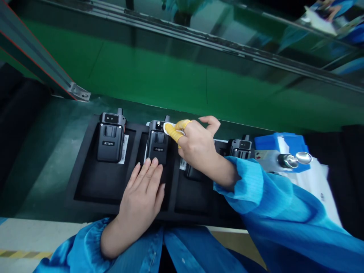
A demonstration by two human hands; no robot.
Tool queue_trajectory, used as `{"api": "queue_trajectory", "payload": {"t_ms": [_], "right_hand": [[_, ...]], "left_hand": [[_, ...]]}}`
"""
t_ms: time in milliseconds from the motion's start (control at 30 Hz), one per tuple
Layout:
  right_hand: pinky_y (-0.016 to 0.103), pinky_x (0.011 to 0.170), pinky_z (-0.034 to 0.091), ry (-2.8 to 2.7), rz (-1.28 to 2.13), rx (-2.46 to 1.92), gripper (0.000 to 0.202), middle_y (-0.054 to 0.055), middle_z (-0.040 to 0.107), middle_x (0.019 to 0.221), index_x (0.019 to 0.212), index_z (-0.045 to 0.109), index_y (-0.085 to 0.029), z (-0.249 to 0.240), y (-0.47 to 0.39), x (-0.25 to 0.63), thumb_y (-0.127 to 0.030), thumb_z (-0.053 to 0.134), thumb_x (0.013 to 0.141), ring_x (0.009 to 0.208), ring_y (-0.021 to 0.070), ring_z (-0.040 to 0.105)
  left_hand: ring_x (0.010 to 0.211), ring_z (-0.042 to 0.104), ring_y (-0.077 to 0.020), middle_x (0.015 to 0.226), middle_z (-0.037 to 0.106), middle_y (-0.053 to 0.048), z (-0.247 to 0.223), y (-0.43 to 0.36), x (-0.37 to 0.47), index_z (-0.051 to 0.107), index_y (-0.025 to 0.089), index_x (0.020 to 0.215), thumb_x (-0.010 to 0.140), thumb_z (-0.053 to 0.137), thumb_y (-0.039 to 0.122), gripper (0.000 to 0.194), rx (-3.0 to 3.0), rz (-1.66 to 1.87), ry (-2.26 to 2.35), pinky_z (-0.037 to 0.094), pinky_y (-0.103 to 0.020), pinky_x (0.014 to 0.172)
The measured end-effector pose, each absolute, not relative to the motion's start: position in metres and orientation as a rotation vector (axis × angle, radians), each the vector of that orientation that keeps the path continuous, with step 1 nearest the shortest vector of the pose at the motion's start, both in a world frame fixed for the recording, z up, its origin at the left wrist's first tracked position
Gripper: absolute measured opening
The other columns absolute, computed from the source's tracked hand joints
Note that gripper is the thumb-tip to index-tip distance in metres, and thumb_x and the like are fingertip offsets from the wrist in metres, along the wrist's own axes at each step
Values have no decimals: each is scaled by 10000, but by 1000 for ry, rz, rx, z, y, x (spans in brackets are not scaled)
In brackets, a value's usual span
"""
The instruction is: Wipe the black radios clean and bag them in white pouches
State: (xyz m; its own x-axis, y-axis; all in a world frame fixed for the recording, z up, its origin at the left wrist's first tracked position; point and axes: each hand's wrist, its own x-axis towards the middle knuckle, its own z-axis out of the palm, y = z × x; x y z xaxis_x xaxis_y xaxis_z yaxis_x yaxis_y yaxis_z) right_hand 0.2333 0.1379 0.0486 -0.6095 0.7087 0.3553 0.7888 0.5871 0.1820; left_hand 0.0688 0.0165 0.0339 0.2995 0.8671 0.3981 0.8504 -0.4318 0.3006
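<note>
A black handheld radio marked "Riton" lies in the second compartment of a black foam tray. My left hand lies flat with its fingers stretched out, the tips touching the radio's lower end. Yellow finger covers sit on two fingers of my right hand, which pinches a small white wipe against the radio's upper corner, beside the lens panel. To the left, a similar radio rests in its own compartment. Behind my right wrist another radio shows its top, and my right hand partly covers one more.
A blue bin stands right of the tray, with a clear bottle with a metal top by it. White sheets lie below. At the back left, a metal post meets the green bench; a rail runs across the back.
</note>
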Motion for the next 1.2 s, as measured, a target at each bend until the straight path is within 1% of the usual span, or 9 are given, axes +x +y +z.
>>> {"api": "queue_trajectory", "payload": {"t_ms": [133, 233, 333, 500, 633, 767, 900, 967, 1200], "right_hand": [[400, 897, 167, -2525, -573, -1260, 300, 9, 635, 865, 726, 674, -214, 46, 136, 240, -54, 440, 825, 789, 149, 422], [410, 880, 181, -2437, -523, -1319, 315, 17, 626, 849, 770, 685, -215, 49, 137, 248, -55, 420, 832, 781, 149, 443], [429, 865, 197, -2411, -416, -1357, 318, 25, 624, 874, 839, 697, -238, 55, 133, 248, -82, 419, 845, 800, 158, 464], [414, 875, 185, -2586, -293, -1113, 319, 6, 641, 861, 879, 707, -262, 58, 115, 226, -152, 411, 918, 816, 150, 448], [396, 863, 171, -2658, -296, -892, 312, -3, 631, 806, 839, 714, -244, 53, 107, 217, -146, 431, 927, 799, 144, 416], [404, 865, 171, -2688, -358, -988, 327, -5, 634, 826, 860, 716, -253, 50, 104, 230, -114, 423, 905, 800, 143, 430], [398, 867, 168, -2661, -432, -1013, 361, -4, 637, 816, 751, 702, -224, 49, 100, 238, -111, 398, 911, 766, 133, 426], [400, 866, 170, -2638, -444, -998, 347, -1, 625, 790, 776, 705, -224, 49, 100, 231, -110, 405, 907, 759, 139, 424], [419, 872, 196, -2687, -276, -1039, 321, 17, 611, 821, 804, 703, -224, 54, 103, 212, -109, 419, 898, 789, 161, 431]], "left_hand": [[1185, 595, -283, 1250, 641, -162, 34, 17, 69, 534, 46, 1228, 906, 491, 165, 346, 2507, 820, 1649, 484, -442, 997], [1187, 594, -286, 1247, 641, -170, 33, 17, 68, 536, 44, 1223, 897, 507, 157, 346, 2493, 833, 1647, 481, -446, 1004], [1217, 572, -281, 1264, 629, -175, 32, 15, 68, 526, 56, 1235, 889, 527, 158, 361, 2467, 836, 1642, 463, -449, 1031], [1252, 542, -277, 1251, 638, -174, 31, 12, 68, 522, 81, 1236, 874, 551, 160, 372, 2422, 885, 1628, 440, -459, 1061], [1223, 568, -277, 1248, 639, -177, 31, 12, 69, 518, 82, 1249, 881, 531, 153, 376, 2445, 859, 1653, 444, -460, 1054], [1212, 577, -275, 1241, 647, -160, 32, 14, 68, 545, 92, 1220, 892, 511, 159, 337, 2443, 841, 1648, 448, -461, 1051], [1199, 586, -279, 1230, 652, -168, 33, 16, 68, 565, 66, 1187, 897, 510, 164, 311, 2470, 840, 1624, 468, -444, 1036], [1198, 587, -283, 1227, 652, -174, 32, 17, 68, 565, 61, 1189, 897, 509, 166, 315, 2474, 843, 1623, 469, -449, 1034], [1223, 567, -281, 1258, 634, -169, 30, 16, 68, 520, 99, 1272, 898, 483, 157, 380, 2434, 831, 1637, 442, -476, 1055]]}}
